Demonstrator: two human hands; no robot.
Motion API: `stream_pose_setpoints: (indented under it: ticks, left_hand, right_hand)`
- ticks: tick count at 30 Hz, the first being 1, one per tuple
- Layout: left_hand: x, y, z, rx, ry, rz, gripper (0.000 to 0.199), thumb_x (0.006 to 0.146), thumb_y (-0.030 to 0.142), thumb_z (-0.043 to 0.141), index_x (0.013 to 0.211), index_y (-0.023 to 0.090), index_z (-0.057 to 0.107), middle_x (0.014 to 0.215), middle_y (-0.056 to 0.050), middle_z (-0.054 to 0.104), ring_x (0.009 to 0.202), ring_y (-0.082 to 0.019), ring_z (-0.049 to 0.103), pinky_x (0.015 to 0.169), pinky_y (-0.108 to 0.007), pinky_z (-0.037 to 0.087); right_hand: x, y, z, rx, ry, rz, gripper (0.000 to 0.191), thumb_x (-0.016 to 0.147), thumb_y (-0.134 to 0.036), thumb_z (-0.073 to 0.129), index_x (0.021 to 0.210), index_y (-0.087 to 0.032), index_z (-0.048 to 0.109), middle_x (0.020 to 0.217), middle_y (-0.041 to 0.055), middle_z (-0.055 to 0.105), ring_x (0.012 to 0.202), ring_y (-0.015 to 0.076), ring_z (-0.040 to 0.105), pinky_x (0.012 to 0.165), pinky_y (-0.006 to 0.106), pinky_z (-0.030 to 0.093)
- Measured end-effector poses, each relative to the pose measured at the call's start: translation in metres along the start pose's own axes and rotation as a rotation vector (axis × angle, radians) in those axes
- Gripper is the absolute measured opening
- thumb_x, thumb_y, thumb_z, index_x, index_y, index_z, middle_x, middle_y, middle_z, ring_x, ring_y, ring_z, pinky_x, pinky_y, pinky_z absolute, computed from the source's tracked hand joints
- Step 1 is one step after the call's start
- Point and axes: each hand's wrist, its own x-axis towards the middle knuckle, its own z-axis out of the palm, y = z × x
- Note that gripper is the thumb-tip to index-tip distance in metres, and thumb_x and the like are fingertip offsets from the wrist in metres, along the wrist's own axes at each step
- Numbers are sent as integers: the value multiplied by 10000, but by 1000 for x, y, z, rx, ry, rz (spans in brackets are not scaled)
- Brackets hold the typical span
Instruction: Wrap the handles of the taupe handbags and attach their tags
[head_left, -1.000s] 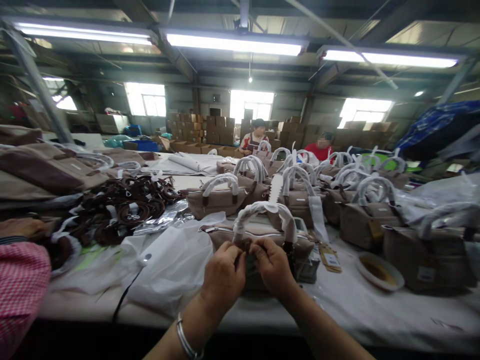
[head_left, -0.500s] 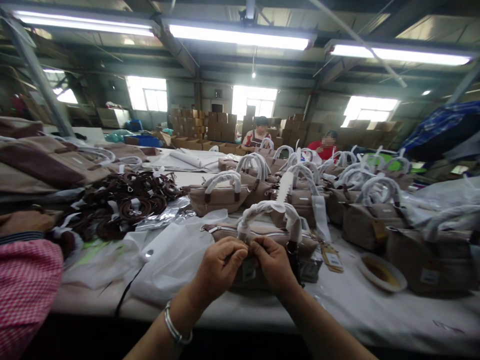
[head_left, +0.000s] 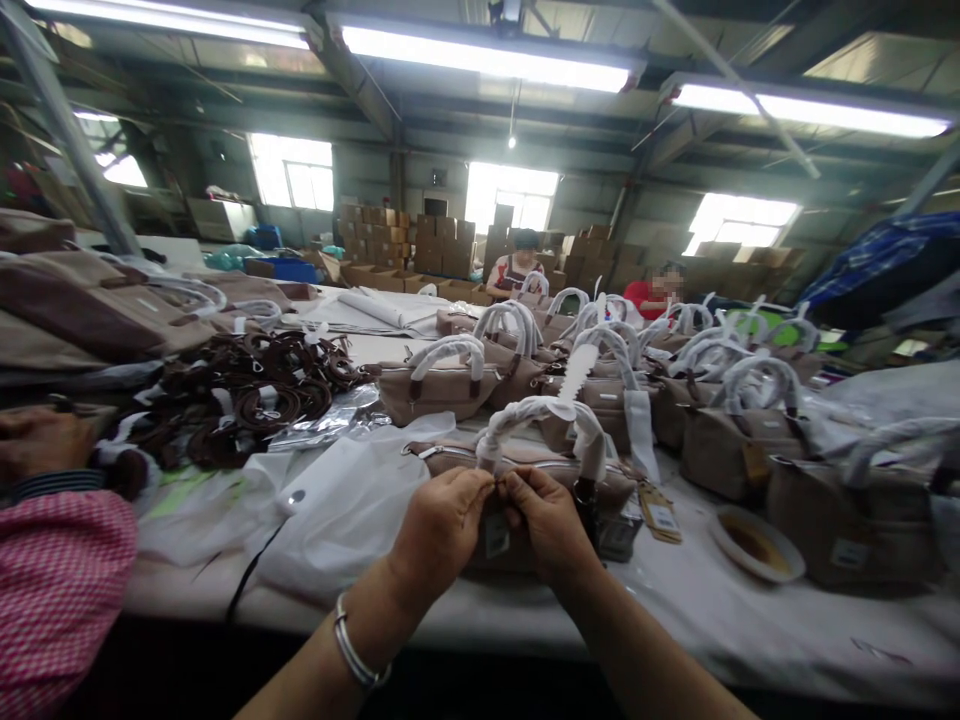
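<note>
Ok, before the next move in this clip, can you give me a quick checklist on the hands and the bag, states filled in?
1. Left hand at the bag: ok, fingertips pinched together in front of the wrapped handle.
2. Right hand at the same spot: ok, fingertips pinched close beside the left ones.
3. What the fingertips pinch: cannot tell, too small and partly hidden.
4. Bag resting on the table: ok, handle standing up.
5. Zipper fully closed: cannot tell, handle and hands cover parts.
6. Co-worker's hand apart from this bag: ok, at the far left.
</note>
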Motion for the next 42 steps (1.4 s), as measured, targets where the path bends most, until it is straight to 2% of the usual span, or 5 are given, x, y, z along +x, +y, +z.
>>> stream_pose_setpoints:
  ticks: [11,17,23,30,42]
  left_hand:
    - [3,10,2,265,-24,42,221,947,164,440,836,180,631,784,-48,614,707,-171,583,649,-281,420]
    - [5,10,1,347,-31,102,215,915,146,467,735,187,577,731,-34,604,634,-169,550,583,-297,366]
    - [9,8,3,290,-34,119,218,912,143,464,726,179,572,724,-39,591,645,-172,551,598,-297,371]
    - [7,2,8,28,5,79,196,938,159,459,816,181,611,770,-33,598,712,-155,564,662,-262,413]
    - [4,0,16,-21,41,100,197,929,151,459,785,176,590,745,-35,573,696,-158,548,657,-272,415]
  right_hand:
    - [4,1,1,80,0,59,359,676,-441,834,761,-154,635,602,-44,565,437,37,400,403,154,294]
    - [4,-5,1,-127,-4,-51,349,708,-458,789,722,-142,641,529,-51,518,449,54,385,429,180,290]
    - [0,-2,2,-305,45,-146,298,754,-416,736,685,-140,646,530,-35,520,491,79,407,459,205,320]
    - [-3,5,5,-33,67,-36,335,778,-469,732,769,-157,611,488,-76,453,419,50,329,409,189,244]
    - [-6,4,7,45,53,-31,347,729,-448,792,729,-149,616,491,-74,457,425,38,338,409,168,251]
